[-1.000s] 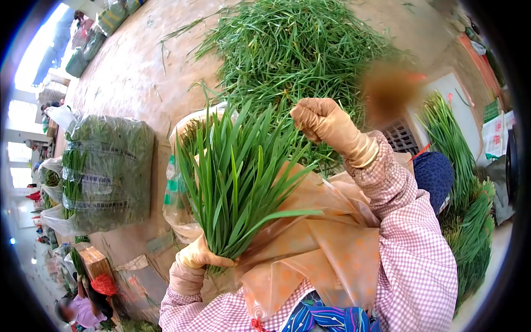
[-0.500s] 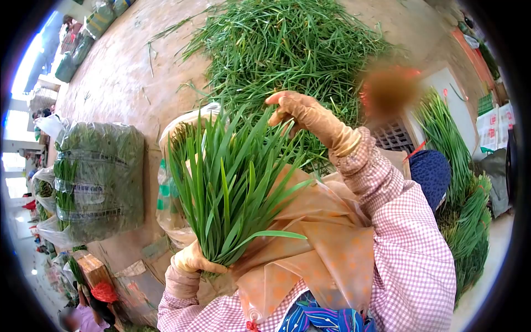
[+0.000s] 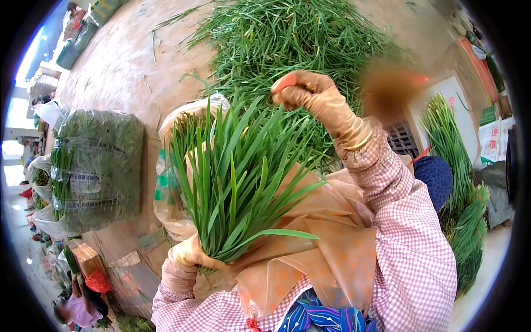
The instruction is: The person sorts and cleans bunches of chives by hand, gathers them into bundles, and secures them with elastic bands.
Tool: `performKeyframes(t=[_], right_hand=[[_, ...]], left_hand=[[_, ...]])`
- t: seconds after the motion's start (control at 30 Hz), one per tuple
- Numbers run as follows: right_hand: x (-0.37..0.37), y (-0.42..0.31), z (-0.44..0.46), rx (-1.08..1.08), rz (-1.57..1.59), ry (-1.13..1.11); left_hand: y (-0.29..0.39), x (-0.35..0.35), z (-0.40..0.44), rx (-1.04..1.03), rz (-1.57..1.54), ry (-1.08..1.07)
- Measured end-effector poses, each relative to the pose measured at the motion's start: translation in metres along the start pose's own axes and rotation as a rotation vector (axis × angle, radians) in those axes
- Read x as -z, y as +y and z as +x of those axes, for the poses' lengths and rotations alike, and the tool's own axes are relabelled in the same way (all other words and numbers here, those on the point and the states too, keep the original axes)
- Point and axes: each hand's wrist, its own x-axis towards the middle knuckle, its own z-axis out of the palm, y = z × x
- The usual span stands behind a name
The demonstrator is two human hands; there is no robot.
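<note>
Head view: I've got the left hand [image 3: 192,253] wrapped round the base of the leaf bunch [image 3: 235,191], blades fanned out in front of the apron [image 3: 332,249]. Right hand [image 3: 310,95] raised, apart from the bunch, fingers bent; can't tell if they're pinched together. Loose leaf pile [image 3: 293,44] on floor beyond. Wrapped bale [image 3: 102,169] off left.

Txt on plastic-wrapped bale [image 3: 119,166] & white bag [image 3: 494,143] too small to read.
</note>
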Motion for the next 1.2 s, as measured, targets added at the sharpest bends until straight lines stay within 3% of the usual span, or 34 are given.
performKeyframes(t=[0.13,0.23,0.4,0.5,0.6,0.67,0.73,0.8,0.93,1.0,1.03,1.07,1.2], right_hand=[[-0.012,-0.020,-0.001,-0.060,-0.074,-0.328],[-0.026,-0.034,-0.001,-0.008,-0.124,-0.454],[-0.041,-0.012,0.004,-0.031,-0.018,-0.478],[-0.043,-0.007,0.003,0.411,-0.501,-0.321],[-0.049,-0.009,-0.007,0.420,-0.604,-0.174],[-0.052,0.013,-0.010,0.354,-0.482,-0.103],[-0.047,0.043,-0.005,0.228,-0.295,0.251],[-0.017,0.020,0.001,0.105,0.049,0.367],[-0.007,-0.034,-0.012,0.254,-0.103,0.406],[0.003,-0.059,-0.026,0.337,-0.055,0.096],[-0.002,-0.074,-0.035,0.336,-0.056,0.094],[-0.015,-0.092,-0.045,0.152,-0.085,-0.017],[-0.048,-0.095,-0.049,0.095,-0.659,-0.374]], left_hand=[[-0.002,0.004,0.001,-0.015,0.053,-0.001],[0.000,0.005,0.001,-0.012,0.037,-0.082],[0.012,-0.005,0.002,-0.026,0.040,0.010],[0.016,-0.007,0.004,-0.086,0.066,0.047],[0.013,0.000,0.000,0.060,0.062,-0.021],[0.011,-0.003,0.003,-0.015,0.000,0.018],[0.007,0.001,0.005,-0.067,0.086,-0.023],[0.004,0.000,0.003,-0.078,0.070,-0.028],[0.010,-0.004,0.002,-0.104,0.102,-0.003],[0.011,-0.004,0.006,-0.145,0.135,-0.007],[0.011,-0.004,0.008,-0.142,0.113,-0.017],[0.011,-0.004,0.009,-0.137,0.092,-0.028],[0.015,-0.007,0.009,-0.123,0.097,-0.006]])
